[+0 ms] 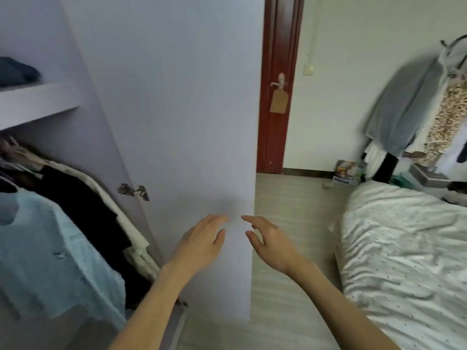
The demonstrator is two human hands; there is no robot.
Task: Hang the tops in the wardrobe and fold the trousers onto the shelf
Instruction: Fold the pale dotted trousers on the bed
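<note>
2 bare hands — left hand (pixel 202 242), right hand (pixel 271 245) — grip spread, empty, before 1 open wardrobe door (pixel 182 109).

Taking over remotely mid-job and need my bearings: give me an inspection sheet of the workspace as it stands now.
Surface: wardrobe shelf at upper left, dark folded garment lying on it.
Job's things: light blue top and black top hanging inside; wardrobe door stands open.
Clutter: box on the floor by the wall; grey garment on a rack at right.
Hands: left hand and right hand both empty, fingers relaxed, in front of the door's edge.
Cables: nothing seen.
Surroundings: bed with dotted cover at right; red-brown room door behind.
</note>
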